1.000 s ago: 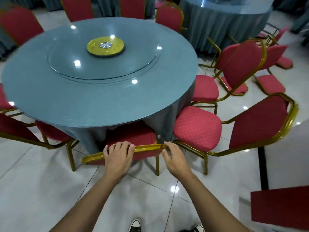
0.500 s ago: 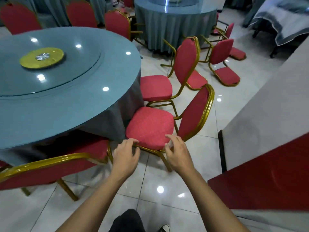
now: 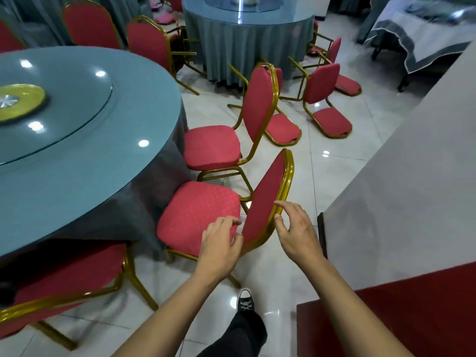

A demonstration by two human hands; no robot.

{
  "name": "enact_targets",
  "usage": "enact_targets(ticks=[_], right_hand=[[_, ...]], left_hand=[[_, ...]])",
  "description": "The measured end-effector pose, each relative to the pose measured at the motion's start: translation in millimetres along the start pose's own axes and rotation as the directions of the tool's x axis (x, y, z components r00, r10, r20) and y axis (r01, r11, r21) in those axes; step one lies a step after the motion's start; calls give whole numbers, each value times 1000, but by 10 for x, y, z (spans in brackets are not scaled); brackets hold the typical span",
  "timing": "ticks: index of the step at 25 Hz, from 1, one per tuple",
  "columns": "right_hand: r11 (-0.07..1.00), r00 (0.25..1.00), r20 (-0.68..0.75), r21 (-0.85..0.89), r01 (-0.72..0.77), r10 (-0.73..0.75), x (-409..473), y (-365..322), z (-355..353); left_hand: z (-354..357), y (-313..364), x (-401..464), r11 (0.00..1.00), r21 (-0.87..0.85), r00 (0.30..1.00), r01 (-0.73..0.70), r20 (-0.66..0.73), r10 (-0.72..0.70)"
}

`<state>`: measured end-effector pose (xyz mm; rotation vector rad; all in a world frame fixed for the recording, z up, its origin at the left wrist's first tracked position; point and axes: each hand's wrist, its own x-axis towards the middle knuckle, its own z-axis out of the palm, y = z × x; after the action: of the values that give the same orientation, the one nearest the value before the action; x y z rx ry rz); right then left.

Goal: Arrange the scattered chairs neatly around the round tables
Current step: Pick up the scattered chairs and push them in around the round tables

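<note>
A red padded chair with a gold frame (image 3: 198, 215) stands at the edge of the round blue-clothed table (image 3: 77, 140), its backrest turned toward me. My left hand (image 3: 221, 243) hovers over the seat's rear corner with loosely bent fingers, holding nothing. My right hand (image 3: 293, 230) is beside the backrest's gold rim, its fingertips touching or almost touching the rim, fingers loose. A second red chair (image 3: 213, 146) stands just beyond at the table. Another chair (image 3: 67, 276) is pushed in under the table at lower left.
Two toppled chairs (image 3: 283, 127) (image 3: 332, 119) lie on the tiled floor between this table and a second round table (image 3: 247, 37) at the back. A grey and red wall (image 3: 401, 202) closes in on the right. My shoe (image 3: 246, 302) is on the floor below.
I have let go of the pushed-in chair's backrest and turned right. Both hands have travelled to the neighbouring chair, ending at its backrest.
</note>
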<state>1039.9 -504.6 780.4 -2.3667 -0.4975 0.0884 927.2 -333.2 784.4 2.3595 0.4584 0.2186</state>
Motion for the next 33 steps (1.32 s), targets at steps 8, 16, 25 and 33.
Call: enact_targets(ticks=[8,16,25,33], right_hand=[[988,993,101,-139,68,-54,1506,425,-320],[889,909,398,-364,277,-120,2326,869,-356],[877,744,580,-98,470,-333,3341,1307,47],[715,464,625,229,661,-628,3843,1469,133]], left_hand=[[534,344,1241,997,-29,996,66,57,-65],[795,356,1423,964,-23,963,266,40,-265],[897,269,1713,827,88,825,556,-177,-536],[1837,1091,1525,570,-152,473,807,-411,-779]])
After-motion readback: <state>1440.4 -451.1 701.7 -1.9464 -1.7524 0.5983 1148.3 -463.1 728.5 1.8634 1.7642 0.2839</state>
